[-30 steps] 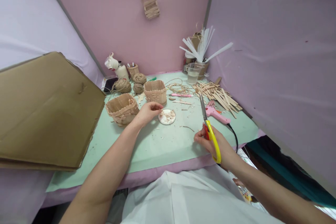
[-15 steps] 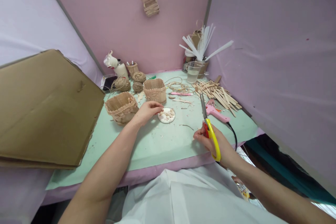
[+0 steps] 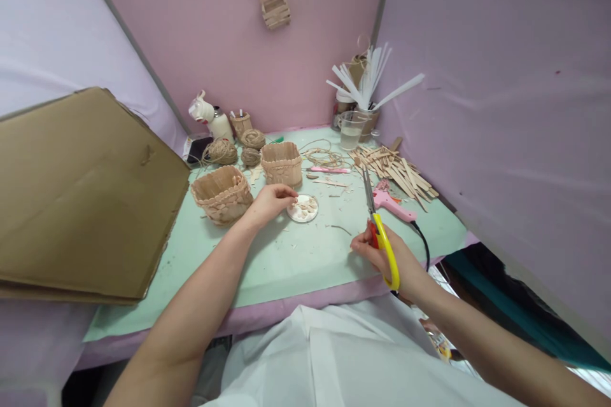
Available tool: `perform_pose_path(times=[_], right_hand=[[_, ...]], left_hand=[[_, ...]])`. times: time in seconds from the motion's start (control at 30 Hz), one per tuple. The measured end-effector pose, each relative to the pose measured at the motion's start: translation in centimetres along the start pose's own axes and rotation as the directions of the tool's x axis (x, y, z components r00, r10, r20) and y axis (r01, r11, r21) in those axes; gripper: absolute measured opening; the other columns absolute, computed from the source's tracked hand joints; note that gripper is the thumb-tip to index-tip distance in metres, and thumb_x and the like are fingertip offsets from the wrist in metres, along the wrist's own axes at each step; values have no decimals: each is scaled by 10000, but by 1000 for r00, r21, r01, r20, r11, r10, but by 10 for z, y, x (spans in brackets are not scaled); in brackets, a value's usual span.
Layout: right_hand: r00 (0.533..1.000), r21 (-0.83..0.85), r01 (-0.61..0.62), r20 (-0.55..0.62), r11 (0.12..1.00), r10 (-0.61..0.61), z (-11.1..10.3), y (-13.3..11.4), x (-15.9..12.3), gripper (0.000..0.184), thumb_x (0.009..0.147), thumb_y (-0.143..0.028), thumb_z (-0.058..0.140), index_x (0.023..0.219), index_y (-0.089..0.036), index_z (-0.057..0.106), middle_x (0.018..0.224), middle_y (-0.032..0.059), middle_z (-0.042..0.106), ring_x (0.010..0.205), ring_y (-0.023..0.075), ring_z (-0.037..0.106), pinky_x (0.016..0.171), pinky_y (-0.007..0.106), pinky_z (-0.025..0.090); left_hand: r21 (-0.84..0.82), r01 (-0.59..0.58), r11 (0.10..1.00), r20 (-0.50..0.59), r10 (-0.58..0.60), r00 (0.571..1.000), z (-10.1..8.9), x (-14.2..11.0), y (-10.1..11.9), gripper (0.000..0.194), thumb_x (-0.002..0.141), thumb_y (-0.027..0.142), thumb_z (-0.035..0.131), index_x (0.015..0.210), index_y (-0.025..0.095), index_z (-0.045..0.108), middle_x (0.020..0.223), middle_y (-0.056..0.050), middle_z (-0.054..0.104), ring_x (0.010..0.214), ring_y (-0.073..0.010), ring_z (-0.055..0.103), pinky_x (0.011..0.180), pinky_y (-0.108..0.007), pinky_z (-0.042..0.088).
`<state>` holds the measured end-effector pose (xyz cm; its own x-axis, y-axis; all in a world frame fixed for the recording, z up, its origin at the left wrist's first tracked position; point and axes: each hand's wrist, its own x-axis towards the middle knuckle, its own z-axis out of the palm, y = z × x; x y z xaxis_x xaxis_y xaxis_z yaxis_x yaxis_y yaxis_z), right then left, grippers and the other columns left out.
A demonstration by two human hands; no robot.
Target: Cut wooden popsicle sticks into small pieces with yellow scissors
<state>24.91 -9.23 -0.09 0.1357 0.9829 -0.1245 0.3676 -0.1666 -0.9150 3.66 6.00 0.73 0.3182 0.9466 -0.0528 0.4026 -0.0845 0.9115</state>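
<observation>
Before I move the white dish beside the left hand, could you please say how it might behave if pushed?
The white dish looks low and flat, so it would probably slide rather than tip. The pale pieces on it look loose and might scatter if jolted.

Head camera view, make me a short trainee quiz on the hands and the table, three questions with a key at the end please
1. The right hand holds: A) the cardboard, B) the scissors, C) the water cup.
2. True or false: the pink glue gun lies nearer the right hand than the left hand.
3. Fill in the colour: the fingertips of the left hand are at the edge of a round ____ dish.

Key: 1. B; 2. True; 3. white.
</observation>
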Motion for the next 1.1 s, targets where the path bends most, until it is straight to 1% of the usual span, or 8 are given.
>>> perform_pose_path(times=[0.17,0.37,0.47,0.53,0.63,0.77,0.93,1.1], right_hand=[[1000,-2,-5,1,1000,5,0,-2,-1,220,686,-389,570,699,-189,479,726,13,586,463,81,385,419,215,295],[1000,-19,-14,0,1000,14,1,-5,-2,224,691,-401,567,706,-192,489,713,6,576,470,87,388,427,216,302],[1000,-32,-12,-5,999,12,0,-9,-1,232,698,-412,560,698,-188,499,697,8,575,472,91,393,431,219,310],[1000,-27,-23,-15,999,23,-2,-10,0,230,693,-405,564,679,-185,499,684,9,572,466,90,389,426,221,311],[998,17,-35,-42,999,35,-3,-10,4,221,685,-388,576,665,-187,485,683,8,574,463,88,382,416,222,309],[995,65,0,-101,998,7,-1,-8,11,246,667,-397,595,681,-191,462,697,17,585,487,97,409,428,227,325],[994,103,5,-106,995,6,6,-1,15,299,662,-388,618,735,-209,390,712,17,616,480,94,420,435,221,322],[995,64,33,-99,997,-26,4,6,16,267,701,-387,584,736,-209,388,714,4,595,489,95,414,459,229,335]], left_hand=[[-4,-66,998,49,66,997,3,-4,3,191,647,254,592,784,141,661,711,-28,657,633,-125,556,573,-223,393],[32,-188,982,204,177,963,30,-10,8,222,695,228,536,839,142,681,818,-63,680,706,-157,591,620,-245,433],[58,-324,944,170,310,935,40,-12,11,246,716,200,513,883,173,690,1025,-76,650,874,-178,589,701,-250,444],[42,-364,931,140,355,924,42,-16,14,239,719,195,517,883,174,689,1060,-81,634,903,-178,581,722,-251,443],[-73,-251,965,235,261,936,45,-26,20,211,724,232,538,859,144,675,846,-80,668,699,-146,585,641,-253,445],[-263,-18,965,472,145,869,58,-42,23,193,711,278,589,830,137,644,778,-67,659,620,-113,558,587,-233,428],[-338,120,933,470,57,881,77,-48,13,212,641,287,680,768,138,597,639,-22,611,564,-98,541,524,-210,387],[-437,159,885,430,50,902,78,-46,8,274,624,281,702,835,144,592,669,-27,621,580,-103,551,562,-230,408]])
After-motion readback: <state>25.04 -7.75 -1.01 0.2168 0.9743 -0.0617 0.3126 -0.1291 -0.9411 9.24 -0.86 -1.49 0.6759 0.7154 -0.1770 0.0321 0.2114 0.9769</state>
